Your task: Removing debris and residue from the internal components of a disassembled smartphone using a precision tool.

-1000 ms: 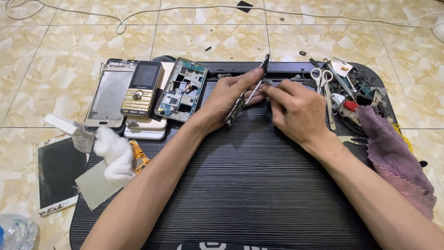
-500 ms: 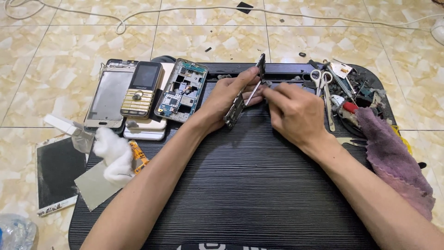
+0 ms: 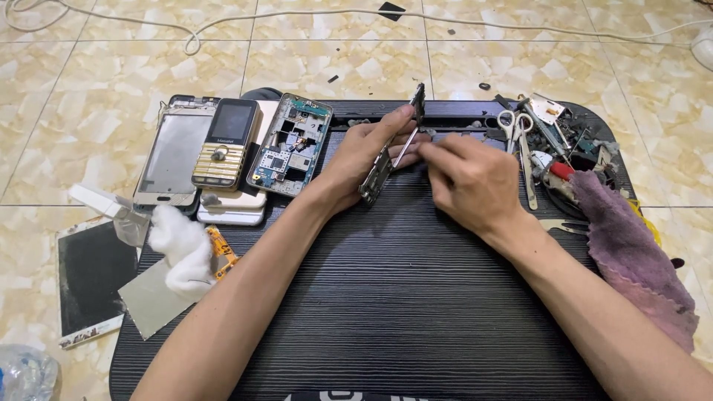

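Far left, on the tan tiled floor (image 3: 96, 96), lay a detached dark screen panel with a white border (image 3: 90, 281); a clear plastic bottle (image 3: 26, 375) was cut off at the near-left corner. On the black ribbed mat (image 3: 401, 297): a wad of white cotton (image 3: 182, 249), a silver phone frame (image 3: 176, 156), a gold-and-black keypad phone (image 3: 226, 143), and an opened phone with its green circuit board exposed (image 3: 291, 146).

At mat centre, the left hand (image 3: 364, 160) gripped a thin dark phone body (image 3: 386, 160) stood on edge, thumb along the far side, fingers wrapped on the near side. The right hand (image 3: 468, 178), just right of it, pinched a slim silver tool (image 3: 405, 148) whose tip touched the phone's face. Tool kind unclear; its handle was hidden inside the fingers.

Further right: white-handled scissors (image 3: 516, 130), a jumble of small tools and parts (image 3: 568, 145) too tangled to sort, and a mauve cloth (image 3: 631, 252) draped over the mat's right edge.
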